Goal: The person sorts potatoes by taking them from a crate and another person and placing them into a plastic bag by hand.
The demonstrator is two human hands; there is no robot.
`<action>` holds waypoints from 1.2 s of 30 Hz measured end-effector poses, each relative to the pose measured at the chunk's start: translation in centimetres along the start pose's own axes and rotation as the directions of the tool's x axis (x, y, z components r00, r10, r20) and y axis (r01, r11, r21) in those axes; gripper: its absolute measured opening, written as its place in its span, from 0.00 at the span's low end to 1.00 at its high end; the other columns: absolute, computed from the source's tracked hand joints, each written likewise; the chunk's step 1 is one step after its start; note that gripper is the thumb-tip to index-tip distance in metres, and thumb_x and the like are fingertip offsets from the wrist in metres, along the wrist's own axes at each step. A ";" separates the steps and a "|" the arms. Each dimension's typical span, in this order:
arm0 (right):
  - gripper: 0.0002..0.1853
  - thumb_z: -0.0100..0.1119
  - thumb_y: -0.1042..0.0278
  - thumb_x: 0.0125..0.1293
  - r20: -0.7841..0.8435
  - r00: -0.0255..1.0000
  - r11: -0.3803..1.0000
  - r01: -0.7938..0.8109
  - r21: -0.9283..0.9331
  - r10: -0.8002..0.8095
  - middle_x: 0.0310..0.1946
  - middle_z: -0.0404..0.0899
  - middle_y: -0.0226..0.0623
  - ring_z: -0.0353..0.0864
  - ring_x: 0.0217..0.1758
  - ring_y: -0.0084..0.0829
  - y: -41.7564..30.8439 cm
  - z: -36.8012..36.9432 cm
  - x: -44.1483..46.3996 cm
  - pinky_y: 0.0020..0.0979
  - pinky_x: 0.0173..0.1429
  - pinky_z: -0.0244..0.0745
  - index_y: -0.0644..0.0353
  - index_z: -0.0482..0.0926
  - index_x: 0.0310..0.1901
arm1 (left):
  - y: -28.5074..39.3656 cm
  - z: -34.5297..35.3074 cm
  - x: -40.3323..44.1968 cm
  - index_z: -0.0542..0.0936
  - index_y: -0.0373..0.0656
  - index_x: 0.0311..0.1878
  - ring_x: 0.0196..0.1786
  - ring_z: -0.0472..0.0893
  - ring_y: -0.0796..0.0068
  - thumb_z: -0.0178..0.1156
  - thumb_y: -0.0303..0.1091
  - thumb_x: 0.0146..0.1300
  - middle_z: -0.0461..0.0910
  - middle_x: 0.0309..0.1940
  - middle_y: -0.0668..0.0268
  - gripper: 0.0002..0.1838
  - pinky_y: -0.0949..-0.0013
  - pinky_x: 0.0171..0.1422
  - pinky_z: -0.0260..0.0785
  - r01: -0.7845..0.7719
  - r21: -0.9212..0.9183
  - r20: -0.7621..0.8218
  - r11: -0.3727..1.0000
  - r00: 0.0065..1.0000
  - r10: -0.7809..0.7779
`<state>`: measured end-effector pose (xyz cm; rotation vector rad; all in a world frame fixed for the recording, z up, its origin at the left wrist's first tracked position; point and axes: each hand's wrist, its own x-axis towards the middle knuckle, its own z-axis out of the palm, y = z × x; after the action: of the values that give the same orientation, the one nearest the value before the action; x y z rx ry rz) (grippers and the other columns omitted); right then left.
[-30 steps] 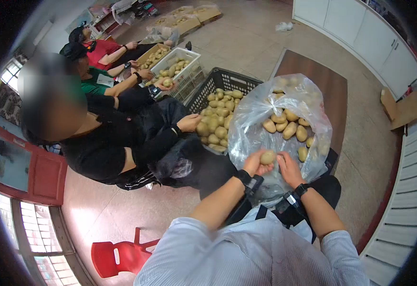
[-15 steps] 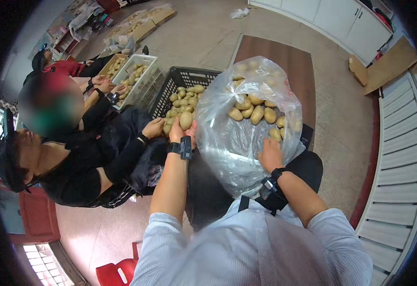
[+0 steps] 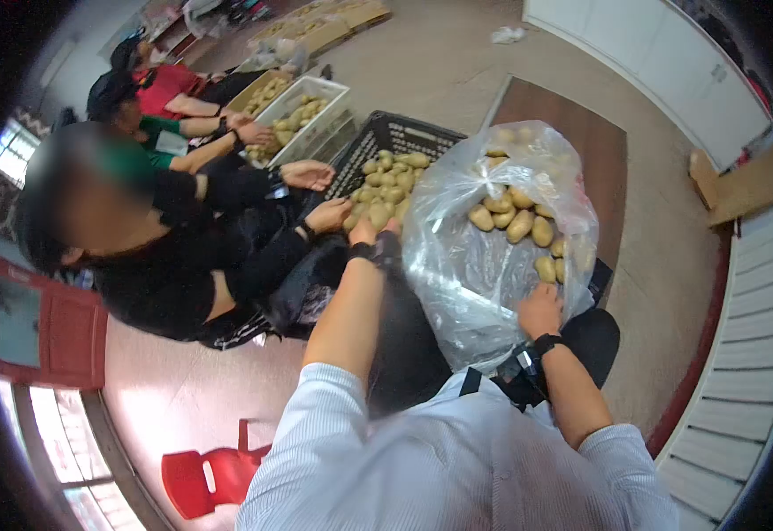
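My left hand reaches over the near edge of the black crate, at the potatoes inside. Motion blur smears its fingers, and whether a potato is in them is unclear. Just right of the crate stands a clear plastic bag, its mouth spread wide, with several potatoes in its far part. My right hand is curled on the bag's right side, just below a potato.
On the left, a co-worker in black has both hands by the crate. Beyond sit two more people beside a white crate of potatoes. A brown board lies behind the bag. A red chair stands lower left.
My left hand has gone from in front of me to the crate, carrying a potato on the way. My right hand has moved from beside that potato to the bag's right side.
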<state>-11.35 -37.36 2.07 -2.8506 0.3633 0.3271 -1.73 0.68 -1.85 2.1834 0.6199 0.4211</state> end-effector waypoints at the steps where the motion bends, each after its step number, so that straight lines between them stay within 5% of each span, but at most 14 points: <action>1: 0.32 0.61 0.61 0.54 0.014 0.999 1.000 0.031 0.000 -0.031 0.62 0.60 0.48 0.62 0.61 0.60 0.2 -0.3 -0.3 0.56 0.61 0.64 0.60 0.63 0.60 | -1.3 0.9 0.6 0.76 0.37 0.47 0.43 0.80 0.55 0.69 0.54 0.48 0.81 0.40 0.52 0.32 0.60 0.51 0.73 0.015 0.111 -0.021 0.994 1.000 -0.013; 4: 0.30 0.58 0.68 0.54 -0.046 0.992 0.993 0.118 -0.012 -0.118 0.61 0.61 0.49 0.64 0.60 0.59 0.0 -0.7 -0.9 0.50 0.62 0.65 0.62 0.63 0.60 | -2.3 1.4 1.3 0.77 0.37 0.45 0.43 0.81 0.53 0.68 0.55 0.49 0.81 0.40 0.51 0.31 0.59 0.49 0.73 0.122 0.296 -0.036 0.947 0.993 -0.117; 9: 0.32 0.61 0.72 0.50 -0.138 0.970 0.979 0.195 -0.054 -0.201 0.61 0.61 0.50 0.65 0.58 0.60 2.0 2.1 0.3 0.48 0.64 0.63 0.62 0.64 0.59 | -4.1 1.6 2.0 0.78 0.38 0.46 0.44 0.81 0.52 0.67 0.55 0.49 0.81 0.41 0.50 0.31 0.59 0.48 0.74 0.164 0.232 -0.018 0.959 0.986 -0.164; 10: 0.25 0.54 0.74 0.56 -0.156 0.950 0.962 0.259 -0.089 -0.270 0.61 0.61 0.51 0.65 0.58 0.60 2.3 2.1 0.2 0.51 0.60 0.66 0.62 0.66 0.57 | -4.5 1.7 2.0 0.78 0.38 0.46 0.44 0.81 0.52 0.67 0.55 0.49 0.81 0.41 0.50 0.30 0.59 0.48 0.74 0.166 0.201 -0.006 0.965 0.986 -0.168; 13: 0.26 0.54 0.73 0.56 -0.019 0.988 0.973 0.147 -0.177 -0.153 0.62 0.60 0.51 0.68 0.56 0.60 -0.3 -1.6 -2.0 0.50 0.56 0.71 0.61 0.65 0.58 | -5.1 2.0 2.6 0.78 0.38 0.46 0.44 0.81 0.51 0.66 0.56 0.49 0.81 0.42 0.49 0.30 0.59 0.47 0.74 0.161 0.033 0.026 0.986 0.986 -0.162; 16: 0.27 0.54 0.73 0.57 0.015 0.990 0.954 0.138 -0.266 -0.139 0.63 0.60 0.52 0.73 0.51 0.59 -0.6 -2.2 -2.6 0.48 0.52 0.74 0.61 0.64 0.60 | -3.7 1.4 1.8 0.79 0.37 0.45 0.44 0.82 0.55 0.66 0.54 0.50 0.81 0.43 0.50 0.29 0.62 0.48 0.74 0.177 -0.320 0.114 0.931 0.982 -0.148; 19: 0.29 0.53 0.73 0.58 -0.006 0.986 0.945 0.157 -0.288 -0.166 0.64 0.58 0.52 0.76 0.47 0.58 1.2 0.9 -1.1 0.48 0.51 0.75 0.60 0.63 0.63 | -4.5 3.5 2.7 0.75 0.36 0.49 0.45 0.81 0.52 0.62 0.47 0.56 0.80 0.45 0.50 0.25 0.58 0.47 0.75 0.179 -0.436 0.120 0.882 0.983 -0.140; 21: 0.27 0.53 0.73 0.58 -0.016 0.984 0.948 0.168 -0.271 -0.179 0.61 0.61 0.52 0.77 0.46 0.56 1.6 1.7 -0.7 0.48 0.50 0.75 0.60 0.65 0.61 | -1.7 3.2 2.1 0.70 0.37 0.53 0.47 0.79 0.46 0.57 0.39 0.61 0.76 0.48 0.51 0.21 0.51 0.43 0.75 0.390 -0.916 0.332 0.094 0.868 -0.369; 24: 0.21 0.53 0.72 0.57 -0.017 0.973 0.951 0.222 -0.217 -0.231 0.53 0.68 0.50 0.78 0.44 0.54 1.7 1.5 -0.7 0.49 0.47 0.76 0.60 0.68 0.54 | 2.3 1.2 0.3 0.66 0.40 0.58 0.53 0.75 0.44 0.46 0.33 0.65 0.68 0.53 0.50 0.18 0.48 0.50 0.76 0.503 -0.849 0.429 0.161 0.835 -0.346; 25: 0.17 0.53 0.71 0.57 -0.012 0.962 0.947 0.267 -0.178 -0.273 0.47 0.71 0.49 0.79 0.43 0.53 1.4 1.2 -0.5 0.49 0.46 0.76 0.60 0.69 0.49 | 2.1 2.1 0.5 0.67 0.41 0.55 0.50 0.77 0.46 0.47 0.34 0.65 0.71 0.49 0.53 0.16 0.48 0.49 0.76 0.544 -0.836 0.462 0.073 0.770 -0.440; 26: 0.13 0.54 0.71 0.56 -0.120 0.938 0.936 0.302 -0.179 -0.325 0.44 0.72 0.48 0.79 0.40 0.52 1.9 2.4 -0.2 0.48 0.42 0.76 0.59 0.70 0.43 | 3.3 1.5 0.0 0.68 0.42 0.55 0.45 0.79 0.50 0.48 0.35 0.65 0.73 0.45 0.55 0.16 0.51 0.43 0.77 0.517 -0.820 0.411 0.246 0.830 -0.377; 30: 0.21 0.58 0.74 0.48 -0.168 0.900 0.915 0.403 -0.032 -0.402 0.45 0.72 0.49 0.76 0.44 0.51 0.5 0.4 -1.1 0.47 0.47 0.73 0.61 0.70 0.47 | 7.7 0.1 -2.4 0.69 0.36 0.52 0.30 0.82 0.60 0.50 0.33 0.65 0.75 0.41 0.54 0.15 0.63 0.29 0.79 0.426 -0.788 0.351 0.445 0.904 -0.243; 36: 0.23 0.62 0.72 0.50 -0.196 0.882 0.855 0.467 0.228 -0.429 0.47 0.73 0.52 0.74 0.51 0.53 0.4 0.9 -0.8 0.46 0.55 0.70 0.63 0.70 0.50 | 10.4 0.9 -4.8 0.69 0.35 0.51 0.32 0.81 0.61 0.53 0.33 0.64 0.74 0.42 0.57 0.15 0.60 0.34 0.80 0.568 -0.658 0.564 0.495 0.807 -0.176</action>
<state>-12.39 -37.32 1.31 -2.5854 -0.2275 -0.0157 -2.24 -8.31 5.31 1.1140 0.4996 -0.0582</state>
